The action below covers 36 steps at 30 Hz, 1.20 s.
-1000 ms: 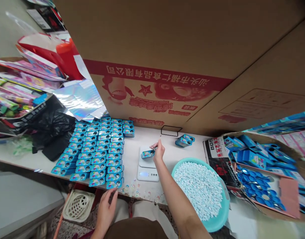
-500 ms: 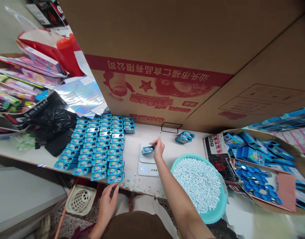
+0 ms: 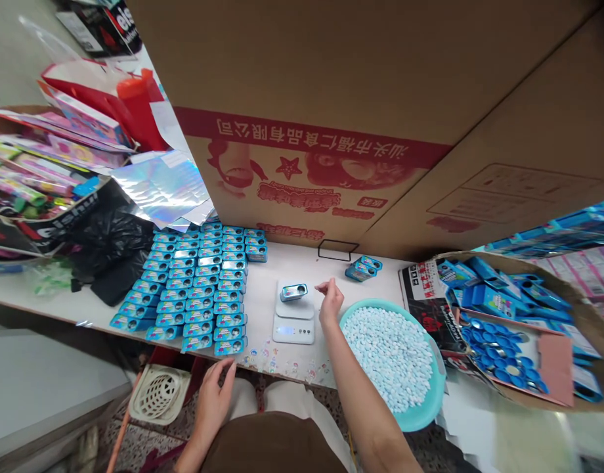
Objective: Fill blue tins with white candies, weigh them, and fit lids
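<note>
A small blue tin [image 3: 293, 293] with a dark round hole in its top stands on the white digital scale [image 3: 293, 329], whose display is lit. My right hand [image 3: 331, 303] hovers just right of the scale, apart from the tin. Its fingers are curled together, and anything between them is too small to make out. Near my right forearm sits a turquoise basin [image 3: 440, 378] full of pale blue and white candies [image 3: 388, 358]. Just off the table's front edge, my left hand [image 3: 216, 391] hangs with thumb and fingers apart, holding nothing, below the rows of blue tins [image 3: 198, 289].
Two more tins [image 3: 364, 268] stand behind the basin. A carton [image 3: 425, 309] at right holds loose tins and blue round caps [image 3: 503, 355]. Large cardboard boxes [image 3: 302, 79] wall off the back. A black plastic bag [image 3: 112, 243] lies at left; a white basket [image 3: 159, 394] is below.
My right hand has moved right, away from the tin, which now stands by itself on the scale. My left hand has stayed by the table edge.
</note>
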### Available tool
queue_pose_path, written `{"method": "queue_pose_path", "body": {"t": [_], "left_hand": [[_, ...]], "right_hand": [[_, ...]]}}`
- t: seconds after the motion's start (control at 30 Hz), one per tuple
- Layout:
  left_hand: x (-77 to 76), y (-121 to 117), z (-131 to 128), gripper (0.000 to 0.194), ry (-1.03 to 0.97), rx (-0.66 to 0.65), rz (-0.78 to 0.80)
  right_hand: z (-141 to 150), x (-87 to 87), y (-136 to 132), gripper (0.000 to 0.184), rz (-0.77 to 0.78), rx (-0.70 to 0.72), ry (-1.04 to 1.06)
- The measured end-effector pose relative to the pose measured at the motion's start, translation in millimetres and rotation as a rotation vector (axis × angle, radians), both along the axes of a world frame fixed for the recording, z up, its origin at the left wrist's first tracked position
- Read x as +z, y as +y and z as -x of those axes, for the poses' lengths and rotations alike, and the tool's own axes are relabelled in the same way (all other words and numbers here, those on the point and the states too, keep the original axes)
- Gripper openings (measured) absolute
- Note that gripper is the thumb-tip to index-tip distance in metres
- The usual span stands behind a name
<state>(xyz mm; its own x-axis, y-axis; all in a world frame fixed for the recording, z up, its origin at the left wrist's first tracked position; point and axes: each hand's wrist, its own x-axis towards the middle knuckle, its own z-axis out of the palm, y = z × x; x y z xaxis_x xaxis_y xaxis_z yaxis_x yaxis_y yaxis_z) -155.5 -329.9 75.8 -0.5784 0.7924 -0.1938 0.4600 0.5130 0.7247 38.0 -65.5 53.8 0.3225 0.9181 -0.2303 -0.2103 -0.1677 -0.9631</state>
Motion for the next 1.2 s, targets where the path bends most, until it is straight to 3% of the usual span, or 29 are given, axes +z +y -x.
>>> {"method": "queue_pose_path", "body": {"t": [0.13,0.27,0.4,0.5,0.67,0.83,1.0,1.2], "left_hand": [[-1.5,6.1,-0.2,0.039,0.019,-0.032,-0.029],[-2.0,15.9,-0.6,0.039,0.022,-0.086,-0.037],[-1.6,46.7,-2.9,0.037,0.070,-0.226,-0.071],[-2.5,91.7,-6.1,0.036,0.153,-0.326,-0.155],[-12.2,175.0,-11.7,0.043,0.272,-0.490,-0.195],[-23.1,220.6,-15.2,0.056,0.276,-0.564,-0.191],[-19.3,215.7,-10.4,0.059,0.246,-0.538,-0.203],[-1.1,144.1,13.7,0.042,0.253,-0.499,-0.335]], "right_hand": [[-49.7,-4.0,-21.4,0.046,0.014,-0.065,-0.199],[-107.5,-9.2,-57.5,0.045,0.061,-0.028,-0.588],[-148.7,-16.4,-98.8,0.047,0.102,-0.057,-0.781],[-159.5,-21.1,-125.3,0.050,0.114,-0.098,-0.818],[-153.1,-23.5,-164.0,0.053,0.133,-0.143,-0.792],[-147.6,-22.8,-203.8,0.049,0.155,-0.168,-0.794],[-145.4,-25.0,-224.7,0.047,0.156,-0.088,-0.848],[-131.8,-28.3,-198.8,0.047,0.047,-0.020,-1.009]]}}
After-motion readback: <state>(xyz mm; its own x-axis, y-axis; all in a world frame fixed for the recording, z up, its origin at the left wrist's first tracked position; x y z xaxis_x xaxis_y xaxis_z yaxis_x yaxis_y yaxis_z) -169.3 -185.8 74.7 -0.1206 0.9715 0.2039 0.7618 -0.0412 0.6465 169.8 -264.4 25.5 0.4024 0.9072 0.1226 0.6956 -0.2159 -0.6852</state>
